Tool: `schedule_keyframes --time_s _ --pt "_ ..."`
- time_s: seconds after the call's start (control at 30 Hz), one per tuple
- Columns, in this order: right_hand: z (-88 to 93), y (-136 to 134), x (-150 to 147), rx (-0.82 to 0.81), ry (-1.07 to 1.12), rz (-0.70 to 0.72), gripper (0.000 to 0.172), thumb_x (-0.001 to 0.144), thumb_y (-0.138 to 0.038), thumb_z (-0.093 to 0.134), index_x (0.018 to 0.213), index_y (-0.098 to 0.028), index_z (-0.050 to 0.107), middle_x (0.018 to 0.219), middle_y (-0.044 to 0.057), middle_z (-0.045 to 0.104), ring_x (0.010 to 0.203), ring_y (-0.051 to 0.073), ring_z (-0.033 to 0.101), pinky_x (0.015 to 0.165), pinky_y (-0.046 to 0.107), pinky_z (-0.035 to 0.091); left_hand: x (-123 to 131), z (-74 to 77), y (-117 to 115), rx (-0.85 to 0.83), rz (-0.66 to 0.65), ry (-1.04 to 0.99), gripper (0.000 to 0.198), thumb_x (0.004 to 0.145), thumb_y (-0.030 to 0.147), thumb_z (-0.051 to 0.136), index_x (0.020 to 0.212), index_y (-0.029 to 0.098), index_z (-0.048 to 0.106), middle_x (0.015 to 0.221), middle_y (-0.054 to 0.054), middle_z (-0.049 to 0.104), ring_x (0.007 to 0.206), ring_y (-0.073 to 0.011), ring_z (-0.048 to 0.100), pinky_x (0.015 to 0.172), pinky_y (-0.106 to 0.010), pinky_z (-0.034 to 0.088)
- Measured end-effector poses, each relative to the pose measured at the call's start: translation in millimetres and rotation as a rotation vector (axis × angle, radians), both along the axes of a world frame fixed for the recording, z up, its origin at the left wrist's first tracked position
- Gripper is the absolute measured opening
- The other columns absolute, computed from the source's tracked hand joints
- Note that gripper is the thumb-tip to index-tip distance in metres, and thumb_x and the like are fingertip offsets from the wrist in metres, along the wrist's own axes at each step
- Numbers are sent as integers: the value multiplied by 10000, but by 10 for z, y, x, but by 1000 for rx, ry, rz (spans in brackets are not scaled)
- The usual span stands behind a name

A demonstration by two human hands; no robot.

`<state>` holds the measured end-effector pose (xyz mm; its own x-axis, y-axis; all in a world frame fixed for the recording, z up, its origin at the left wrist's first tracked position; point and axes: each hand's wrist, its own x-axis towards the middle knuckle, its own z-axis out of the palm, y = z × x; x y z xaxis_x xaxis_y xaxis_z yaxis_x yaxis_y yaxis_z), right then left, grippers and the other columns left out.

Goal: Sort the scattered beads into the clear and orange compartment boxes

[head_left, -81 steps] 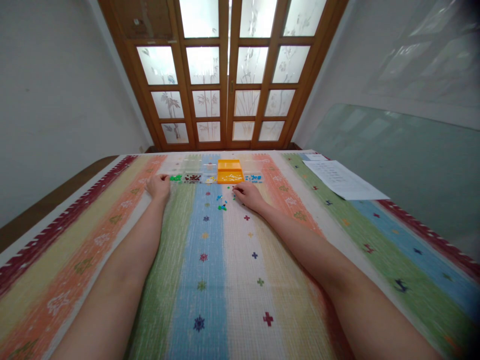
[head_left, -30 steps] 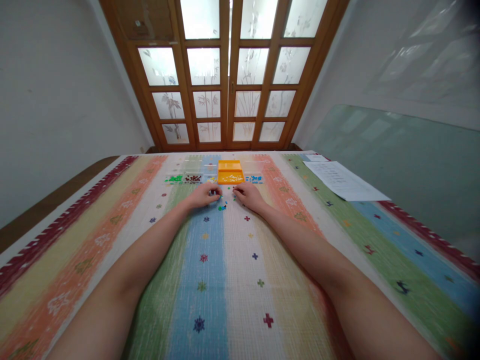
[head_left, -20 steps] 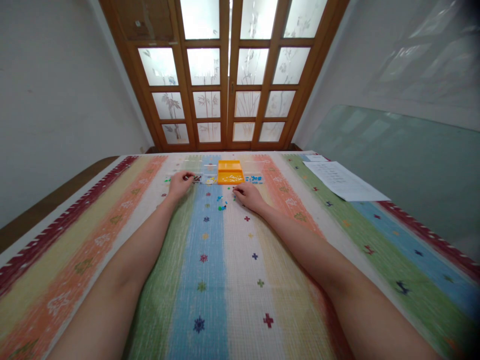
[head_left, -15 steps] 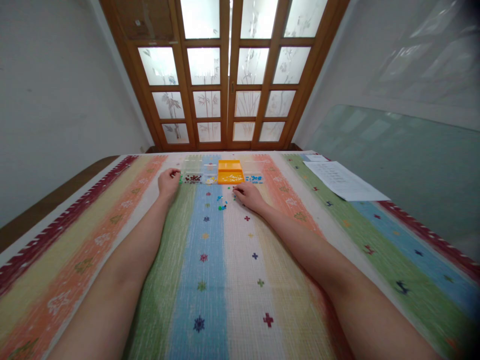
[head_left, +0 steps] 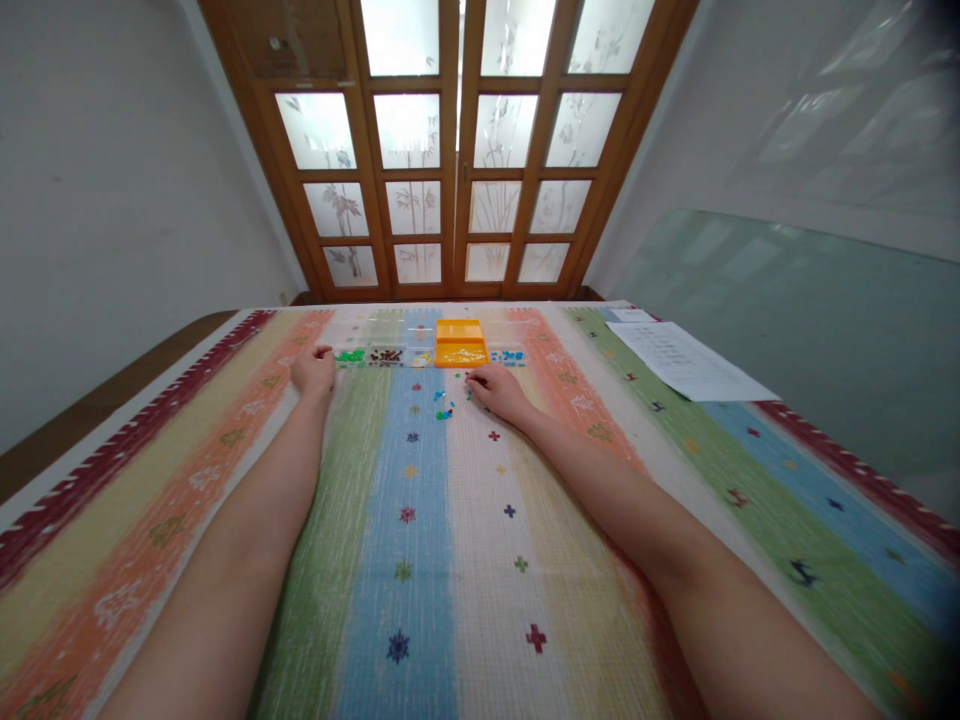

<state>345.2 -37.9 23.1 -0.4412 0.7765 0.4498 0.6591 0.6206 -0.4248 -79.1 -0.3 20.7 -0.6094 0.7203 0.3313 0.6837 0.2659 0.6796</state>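
Note:
My left hand [head_left: 313, 370] is closed, fingers curled together, just left of a clear box holding small green pieces [head_left: 350, 356]. Whatever its fingertips hold, if anything, is too small to make out. My right hand [head_left: 498, 389] rests on the cloth in front of the orange box [head_left: 462, 329], its thumb and fingers pressed together; any thing between them is hidden. Beside its fingertips lie loose blue and green pieces [head_left: 444, 414]. Dark red pieces [head_left: 386, 356] and yellow pieces [head_left: 422, 359] fill clear boxes left of the orange one, which holds whitish pieces [head_left: 461, 355].
Blue pieces [head_left: 508, 356] sit in a clear box right of the orange one. A printed sheet of paper [head_left: 686, 360] lies at the right on the striped tablecloth [head_left: 487, 610]. Beyond the table stand wood-framed glass doors [head_left: 457, 200], and a glass panel [head_left: 810, 310] is at the right.
My left hand has moved left, away from the dark red pieces, uncovering the green ones. My right hand has stayed at the same spot, fingers still together.

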Motion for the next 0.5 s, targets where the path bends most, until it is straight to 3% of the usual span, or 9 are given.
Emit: schedule_keyframes --time_s 0.3,0.5 --pt "-11 8 0 -11 4 -7 189 990 -223 592 879 -215 745 939 59 753 890 210 627 829 315 420 157 75 -57 25 -63 86 336 903 286 573 1125 194 809 1058 -102 785 1006 -285 685 940 -386 497" --pt "-17 6 3 8 8 -1 191 991 -220 588 871 -212 737 916 52 749 872 203 622 806 308 403 459 141 -76 62 -272 246 297 914 270 564 1057 191 813 1071 -111 779 1044 -293 650 1011 -414 451"
